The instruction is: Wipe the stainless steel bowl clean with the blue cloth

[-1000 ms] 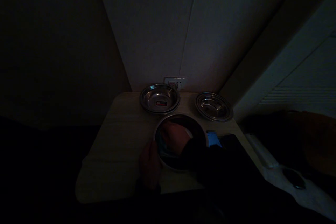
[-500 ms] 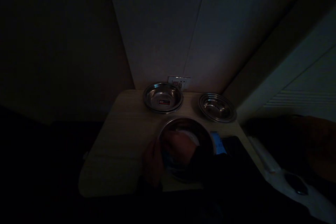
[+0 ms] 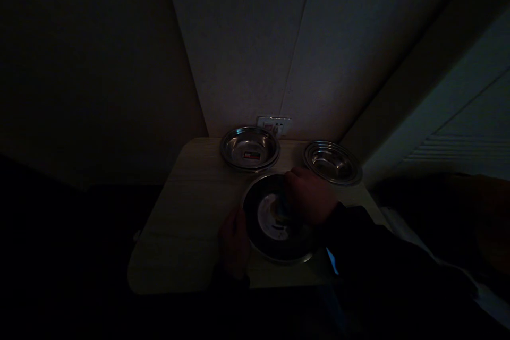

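A round metal basin (image 3: 258, 239) stands near the front of the small table, and its pale bottom shows in the dim light. My left hand (image 3: 234, 244) grips the basin's left rim, thumb up along the edge. At the upper right of the basin, my right hand (image 3: 313, 196) is closed over the inner side of the rim. Something dark and bluish shows beneath its fingers, too dim to name. Part of the basin's right wall is hidden by that hand and the dark sleeve.
Nested metal bowls (image 3: 250, 150) sit at the table's back, a label inside the top one. More nested bowls (image 3: 332, 163) stand at the back right. A wall socket (image 3: 274, 125) is behind. Beside my right sleeve a lit screen (image 3: 332, 261) glows on the wooden table (image 3: 183, 223).
My right hand has moved from the basin's left inner side up to its upper right rim, uncovering the bottom. My left hand stays on the left rim. The sleeve covers more of the screen.
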The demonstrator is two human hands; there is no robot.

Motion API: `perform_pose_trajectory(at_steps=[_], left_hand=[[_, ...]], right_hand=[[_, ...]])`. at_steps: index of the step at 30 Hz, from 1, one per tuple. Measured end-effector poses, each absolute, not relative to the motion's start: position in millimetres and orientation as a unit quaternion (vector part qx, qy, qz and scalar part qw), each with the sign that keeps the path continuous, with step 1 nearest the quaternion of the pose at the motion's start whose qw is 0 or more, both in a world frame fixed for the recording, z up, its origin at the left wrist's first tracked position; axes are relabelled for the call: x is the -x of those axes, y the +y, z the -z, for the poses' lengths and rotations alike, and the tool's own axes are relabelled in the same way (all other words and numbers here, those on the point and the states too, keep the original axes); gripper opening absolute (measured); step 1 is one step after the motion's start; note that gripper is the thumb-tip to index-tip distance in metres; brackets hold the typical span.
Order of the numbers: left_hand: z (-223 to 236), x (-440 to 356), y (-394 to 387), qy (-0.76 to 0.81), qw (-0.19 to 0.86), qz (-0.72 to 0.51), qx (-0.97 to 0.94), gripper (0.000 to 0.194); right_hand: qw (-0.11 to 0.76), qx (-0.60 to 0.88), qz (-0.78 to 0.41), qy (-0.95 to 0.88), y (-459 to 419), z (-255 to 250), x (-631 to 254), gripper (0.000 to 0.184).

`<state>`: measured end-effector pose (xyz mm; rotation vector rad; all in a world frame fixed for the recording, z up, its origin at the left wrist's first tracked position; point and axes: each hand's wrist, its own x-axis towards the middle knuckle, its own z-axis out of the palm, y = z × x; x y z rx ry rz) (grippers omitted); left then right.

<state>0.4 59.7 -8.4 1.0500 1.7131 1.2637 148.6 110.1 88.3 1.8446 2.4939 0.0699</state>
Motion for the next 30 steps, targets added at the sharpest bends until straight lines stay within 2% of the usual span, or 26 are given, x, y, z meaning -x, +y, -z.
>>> perform_pose_trajectory(at_steps=[5, 12, 20, 26, 30], left_hand=[[7, -1, 59, 0.662, 0.388, -0.508, -0.39, 0.039], [7, -3, 58, 0.659, 0.396, -0.512, -0.381, 0.037], [7, -3, 54, 0.671, 0.383, -0.521, -0.364, 0.023], [5, -4, 55, 0.649, 0.406, -0.503, -0.401, 0.033], [5, -3, 55, 0.629, 0.441, -0.474, -0.43, 0.033]], right_hand=[[0.008, -0.569, -0.08, 0.819, 78, -108, -182, 0.017], [0.046, -0.555, -0.023, 0.83, 60, -97, -196, 0.015], [0.08, -0.505, 0.033, 0.859, 68, -77, -171, 0.02], [0.119, -0.466, 0.067, 0.874, 69, -62, -163, 0.029], [0.122, -0.44, 0.081, 0.886, 65, -53, -161, 0.021]])
